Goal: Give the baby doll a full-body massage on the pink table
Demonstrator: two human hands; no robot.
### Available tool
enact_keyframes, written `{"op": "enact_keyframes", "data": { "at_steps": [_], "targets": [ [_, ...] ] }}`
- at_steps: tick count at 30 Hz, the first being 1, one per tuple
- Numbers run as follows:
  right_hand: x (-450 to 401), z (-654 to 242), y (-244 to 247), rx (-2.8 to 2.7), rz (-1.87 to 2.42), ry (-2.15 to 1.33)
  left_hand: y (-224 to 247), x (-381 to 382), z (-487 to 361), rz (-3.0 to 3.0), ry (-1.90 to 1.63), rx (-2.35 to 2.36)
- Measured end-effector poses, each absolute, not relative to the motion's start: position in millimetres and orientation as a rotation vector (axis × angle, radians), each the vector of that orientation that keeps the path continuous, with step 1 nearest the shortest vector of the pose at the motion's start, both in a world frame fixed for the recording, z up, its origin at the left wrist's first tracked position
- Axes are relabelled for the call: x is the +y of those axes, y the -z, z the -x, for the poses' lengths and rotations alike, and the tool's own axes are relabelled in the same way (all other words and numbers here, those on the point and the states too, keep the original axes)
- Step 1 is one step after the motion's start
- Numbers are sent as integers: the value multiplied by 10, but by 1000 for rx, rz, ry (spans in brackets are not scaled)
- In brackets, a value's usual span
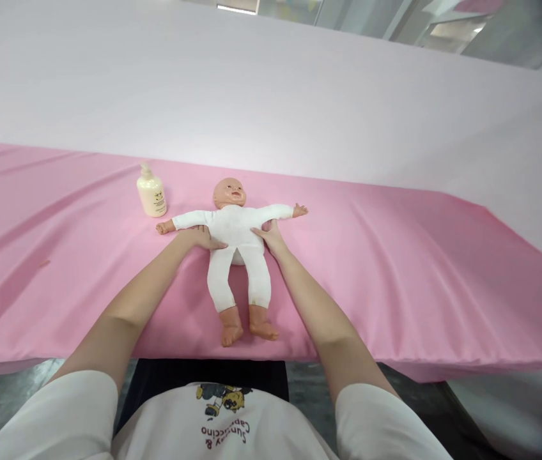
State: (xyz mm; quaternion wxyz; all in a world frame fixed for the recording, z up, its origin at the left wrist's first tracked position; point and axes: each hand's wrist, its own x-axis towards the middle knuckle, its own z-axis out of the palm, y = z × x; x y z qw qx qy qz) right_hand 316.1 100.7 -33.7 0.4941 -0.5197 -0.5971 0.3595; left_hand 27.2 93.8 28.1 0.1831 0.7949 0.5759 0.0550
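Note:
A baby doll point(235, 225) with a white cloth body lies on its back, its head away from me, arms spread and feet toward me. My left hand point(202, 237) grips one side of its torso, the thumb across the belly and the other fingers at the flank, partly under the doll's arm. On the opposite side, my right hand point(270, 236) holds the torso too, with its thumb on the front and its other fingers largely hidden beside and under the body.
A cream pump bottle point(152, 193) stands upright beyond the doll's arm on the left. Pink cloth point(371, 275) with folds covers the table, whose front edge runs just past the doll's feet. Behind it rises a white wall point(252, 96).

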Motion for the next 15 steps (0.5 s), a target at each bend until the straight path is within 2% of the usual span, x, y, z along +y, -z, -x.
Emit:
{"op": "enact_keyframes", "data": {
  "at_steps": [8, 15],
  "targets": [
    [1205, -3199, 570, -780, 826, -1179, -336, 968, -385, -2107, 215, 1582],
    [1243, -3329, 569, -612, 843, -1064, -399, 1071, -225, -2118, 331, 1553]
  ]
}}
